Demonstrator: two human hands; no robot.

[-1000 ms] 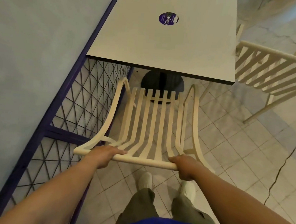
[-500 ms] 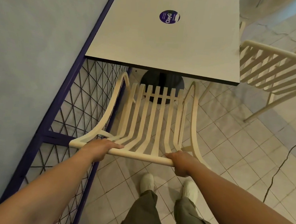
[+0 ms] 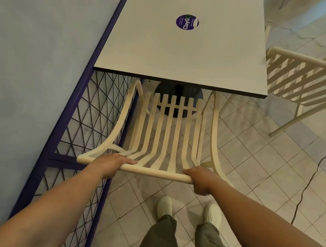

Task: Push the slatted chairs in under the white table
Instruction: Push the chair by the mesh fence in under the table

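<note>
Fingers of the left hand and right hand wrap the top rail of the near slatted chair, its seat front just under the white table edge.

The surface stands in the far middle, with a round sticker lying on its top toward the far end. Its pedestal base sits on the floor below its near edge. A chair stands just near of the surface, its seat front reaching the pedestal. The left hand and right hand rest on its near top rail. A wire-mesh railing runs along the chair's left side. A second chair stands to the right of the surface.
</note>
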